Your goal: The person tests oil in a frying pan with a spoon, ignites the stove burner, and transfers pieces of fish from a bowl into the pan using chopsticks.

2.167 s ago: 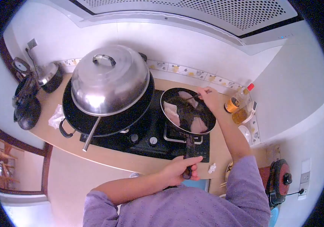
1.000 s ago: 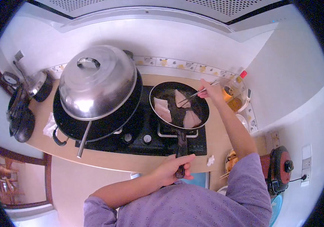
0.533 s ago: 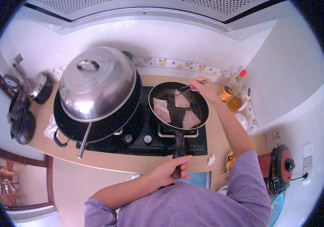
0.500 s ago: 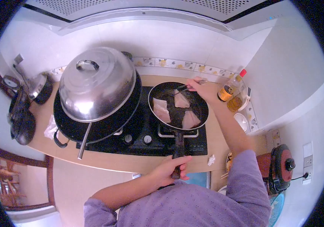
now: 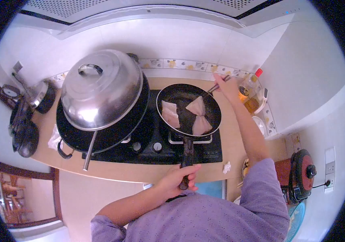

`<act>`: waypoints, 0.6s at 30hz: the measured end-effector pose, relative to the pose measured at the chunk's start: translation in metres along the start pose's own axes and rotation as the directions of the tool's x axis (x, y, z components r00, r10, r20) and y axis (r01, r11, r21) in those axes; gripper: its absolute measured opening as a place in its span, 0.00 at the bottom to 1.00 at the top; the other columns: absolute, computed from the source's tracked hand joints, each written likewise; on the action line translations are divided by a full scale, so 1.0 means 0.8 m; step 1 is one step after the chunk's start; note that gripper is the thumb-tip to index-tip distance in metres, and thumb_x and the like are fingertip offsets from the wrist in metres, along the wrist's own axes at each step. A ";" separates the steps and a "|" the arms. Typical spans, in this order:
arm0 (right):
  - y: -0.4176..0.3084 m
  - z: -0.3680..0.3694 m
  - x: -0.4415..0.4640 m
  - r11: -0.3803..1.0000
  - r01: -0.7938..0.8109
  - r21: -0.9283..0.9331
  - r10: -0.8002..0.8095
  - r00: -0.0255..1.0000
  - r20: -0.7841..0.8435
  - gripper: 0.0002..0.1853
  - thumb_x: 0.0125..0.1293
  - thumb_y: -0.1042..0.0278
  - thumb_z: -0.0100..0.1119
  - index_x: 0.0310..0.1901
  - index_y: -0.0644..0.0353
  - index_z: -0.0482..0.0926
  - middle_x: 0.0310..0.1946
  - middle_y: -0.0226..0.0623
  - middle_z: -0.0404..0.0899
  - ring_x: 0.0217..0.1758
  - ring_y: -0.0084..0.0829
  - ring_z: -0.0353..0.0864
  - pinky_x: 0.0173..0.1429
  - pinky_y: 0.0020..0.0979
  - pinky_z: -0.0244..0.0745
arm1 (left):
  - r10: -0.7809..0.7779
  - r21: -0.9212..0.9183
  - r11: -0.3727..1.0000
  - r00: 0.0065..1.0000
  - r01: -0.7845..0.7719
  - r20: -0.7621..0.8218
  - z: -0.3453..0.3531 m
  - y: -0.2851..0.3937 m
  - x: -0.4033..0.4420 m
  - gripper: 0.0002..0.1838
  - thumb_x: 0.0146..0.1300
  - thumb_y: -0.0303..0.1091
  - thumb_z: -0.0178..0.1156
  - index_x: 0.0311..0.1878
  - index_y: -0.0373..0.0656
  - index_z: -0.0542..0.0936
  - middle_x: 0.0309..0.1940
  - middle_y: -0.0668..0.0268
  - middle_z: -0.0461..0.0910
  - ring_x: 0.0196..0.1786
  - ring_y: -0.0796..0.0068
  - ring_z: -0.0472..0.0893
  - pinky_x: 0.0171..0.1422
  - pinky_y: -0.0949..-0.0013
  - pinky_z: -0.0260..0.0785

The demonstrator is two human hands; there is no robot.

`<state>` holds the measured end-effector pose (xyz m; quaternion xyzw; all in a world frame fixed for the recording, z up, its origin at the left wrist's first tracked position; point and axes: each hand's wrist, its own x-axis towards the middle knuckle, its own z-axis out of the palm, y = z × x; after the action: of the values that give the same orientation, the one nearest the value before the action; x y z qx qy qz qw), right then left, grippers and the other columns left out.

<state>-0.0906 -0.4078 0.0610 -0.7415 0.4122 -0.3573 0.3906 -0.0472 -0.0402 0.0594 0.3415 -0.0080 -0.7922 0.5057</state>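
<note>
My left hand (image 5: 175,179) is wrapped round the dark handle of a black frying pan (image 5: 172,92) on the right burner. Three pale pieces of what looks like fish fillet lie in the pan. One fillet (image 5: 170,114) is at the left, a second fillet (image 5: 197,106) near the middle right, and a third fillet (image 5: 201,125) below it; these last two meet at their narrow ends. Just past the pan's upper right rim, my right hand (image 5: 225,87) is closed on thin chopsticks (image 5: 212,88), whose tips point down towards the middle fillet.
A large black wok (image 5: 100,141) under a domed metal lid (image 5: 104,88) fills the left burner. Bottles (image 5: 253,90) and a small white bowl (image 5: 259,125) stand right of the pan. Crumpled tissue (image 5: 227,167) lies near the counter edge. A red-brown cooker (image 5: 301,173) is farther right.
My right hand with the chopsticks has moved right, from over the pan to its rim. The middle fillet has shifted right and turned, coming against the lower one. My left hand stays on the handle.
</note>
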 end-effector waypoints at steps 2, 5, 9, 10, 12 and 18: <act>-0.014 -0.028 -0.008 0.989 -0.012 -0.148 0.021 0.998 0.059 0.22 0.61 0.51 0.57 0.24 0.66 0.77 0.19 0.34 0.77 0.20 0.22 0.78 0.22 0.23 0.74 | -0.006 -0.013 1.000 1.000 0.006 0.029 0.000 0.001 0.001 0.14 0.60 0.40 0.60 0.23 0.49 0.69 0.16 0.75 0.67 0.17 0.79 0.70 0.29 0.65 0.71; 0.010 -0.029 -0.016 0.974 -0.022 -0.227 0.050 0.992 0.116 0.22 0.60 0.51 0.58 0.24 0.66 0.77 0.19 0.34 0.77 0.20 0.22 0.77 0.22 0.23 0.76 | -0.020 -0.005 1.000 0.999 0.020 0.025 0.003 0.002 0.000 0.13 0.61 0.40 0.60 0.25 0.49 0.69 0.16 0.75 0.67 0.17 0.79 0.70 0.29 0.65 0.71; 0.013 -0.013 -0.027 0.992 -0.104 -0.069 0.109 0.991 0.081 0.22 0.61 0.51 0.58 0.22 0.66 0.76 0.20 0.33 0.75 0.19 0.23 0.76 0.23 0.25 0.78 | -0.030 0.008 1.000 0.999 0.030 0.014 -0.001 -0.001 0.003 0.12 0.61 0.40 0.60 0.27 0.48 0.70 0.17 0.75 0.67 0.18 0.79 0.71 0.30 0.65 0.72; 0.014 -0.009 -0.025 0.992 -0.104 -0.066 0.109 0.991 0.080 0.22 0.61 0.51 0.58 0.22 0.66 0.76 0.20 0.33 0.75 0.19 0.23 0.76 0.23 0.25 0.78 | -0.028 0.013 1.000 1.000 0.028 -0.001 -0.002 -0.002 0.004 0.12 0.61 0.40 0.60 0.26 0.48 0.70 0.17 0.75 0.67 0.18 0.79 0.71 0.30 0.65 0.73; 0.015 0.000 -0.020 0.984 -0.176 0.008 0.175 0.982 0.073 0.22 0.61 0.52 0.58 0.23 0.66 0.75 0.19 0.34 0.74 0.19 0.23 0.75 0.22 0.25 0.78 | -0.027 0.015 1.000 1.000 0.027 0.005 -0.003 -0.003 0.004 0.12 0.60 0.40 0.60 0.26 0.48 0.70 0.17 0.75 0.67 0.18 0.79 0.71 0.30 0.65 0.73; -0.022 0.037 -0.036 0.939 -0.163 0.304 0.139 0.985 0.101 0.22 0.63 0.52 0.56 0.26 0.67 0.76 0.21 0.35 0.74 0.23 0.25 0.77 0.25 0.25 0.79 | -0.011 0.013 1.000 1.000 0.011 0.004 0.002 0.000 0.000 0.12 0.60 0.39 0.60 0.26 0.48 0.70 0.17 0.75 0.67 0.18 0.79 0.71 0.28 0.66 0.73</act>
<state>-0.0713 -0.3675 0.0577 -0.6503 0.3909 -0.3576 0.5445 -0.0477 -0.0407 0.0606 0.3432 -0.0125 -0.7955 0.4992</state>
